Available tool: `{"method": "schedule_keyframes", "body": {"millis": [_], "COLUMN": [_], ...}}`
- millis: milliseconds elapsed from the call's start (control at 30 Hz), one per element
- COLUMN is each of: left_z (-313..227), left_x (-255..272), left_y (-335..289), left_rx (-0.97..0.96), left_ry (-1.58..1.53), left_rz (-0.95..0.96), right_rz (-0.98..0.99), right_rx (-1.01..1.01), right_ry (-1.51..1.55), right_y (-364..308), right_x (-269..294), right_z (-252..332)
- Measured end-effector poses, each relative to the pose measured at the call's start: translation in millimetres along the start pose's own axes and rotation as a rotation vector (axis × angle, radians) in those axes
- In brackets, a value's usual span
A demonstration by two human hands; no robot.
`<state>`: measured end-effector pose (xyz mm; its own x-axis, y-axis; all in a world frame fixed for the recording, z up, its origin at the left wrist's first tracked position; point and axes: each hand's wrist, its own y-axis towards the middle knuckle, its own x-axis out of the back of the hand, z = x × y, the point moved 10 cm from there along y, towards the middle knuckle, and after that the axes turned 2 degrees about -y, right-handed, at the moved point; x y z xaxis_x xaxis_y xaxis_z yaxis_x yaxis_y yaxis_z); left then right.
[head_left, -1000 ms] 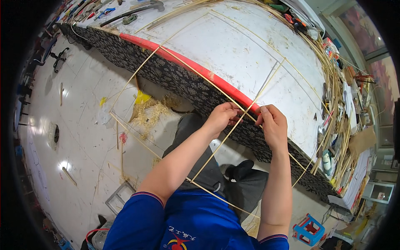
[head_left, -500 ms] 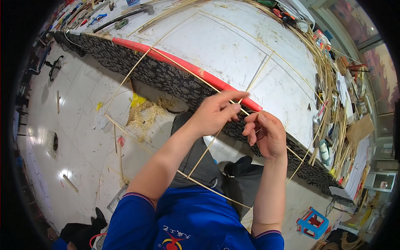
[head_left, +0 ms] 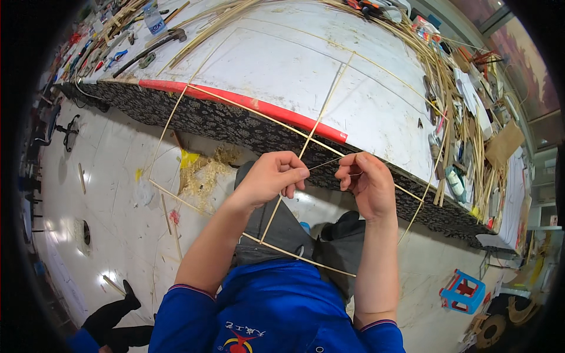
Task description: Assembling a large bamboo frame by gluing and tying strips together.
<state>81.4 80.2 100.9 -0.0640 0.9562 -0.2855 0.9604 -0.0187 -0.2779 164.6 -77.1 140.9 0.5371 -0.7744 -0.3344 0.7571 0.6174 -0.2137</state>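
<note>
A large frame of thin bamboo strips (head_left: pixel 310 137) lies across the table edge and over my lap, with a long strip and a cross strip meeting just above my hands. My left hand (head_left: pixel 273 178) is closed in a pinch on one end of a thin thread (head_left: pixel 323 164), beside the lower part of the cross strip. My right hand (head_left: pixel 372 183) pinches the other end, its fingertips close to the long strip. Between the hands the thread runs taut below the crossing. Whether it is wound around the strips is too fine to make out.
The white table (head_left: pixel 288 65) has a red strip (head_left: pixel 247 106) along its near edge. A hammer (head_left: pixel 153 52), a bottle (head_left: pixel 154 20) and loose bamboo strips (head_left: pixel 438 76) lie on it. Wood shavings (head_left: pixel 206 182) and a blue stool (head_left: pixel 464 292) are on the floor. Another person's leg (head_left: pixel 115 309) shows lower left.
My left hand has moved down and away from the crossing, drawing the thread out between both hands. The right hand stays near the long strip. The whole view has shifted slightly.
</note>
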Motion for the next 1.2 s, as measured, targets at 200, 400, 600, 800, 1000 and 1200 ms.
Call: {"method": "schedule_keyframes", "body": {"millis": [200,400,600,800,1000,1200], "left_z": [13,-5,24,40,41,43], "left_x": [-32,-35,-54,-66,-78,-83], "left_y": [-6,-13,-3,1,-1,-3], "left_rx": [0.028,-0.246,-0.055,0.030,0.073,0.092], "left_ry": [-0.183,-0.040,-0.148,-0.365,-0.433,-0.480], "left_rz": [-0.074,-0.278,-0.163,-0.102,-0.030,-0.009], "right_rz": [-0.005,-0.082,-0.127,-0.142,-0.122,-0.115], "right_rx": [-0.025,0.028,0.014,-0.032,0.026,0.053], "right_ry": [0.032,0.168,0.209,0.370,0.411,0.374], "right_y": [-16,-28,-29,-29,-27,-23], "right_x": [-10,-18,-15,-21,-25,-23], "right_z": [-25,-27,-40,-51,-46,-47]}}
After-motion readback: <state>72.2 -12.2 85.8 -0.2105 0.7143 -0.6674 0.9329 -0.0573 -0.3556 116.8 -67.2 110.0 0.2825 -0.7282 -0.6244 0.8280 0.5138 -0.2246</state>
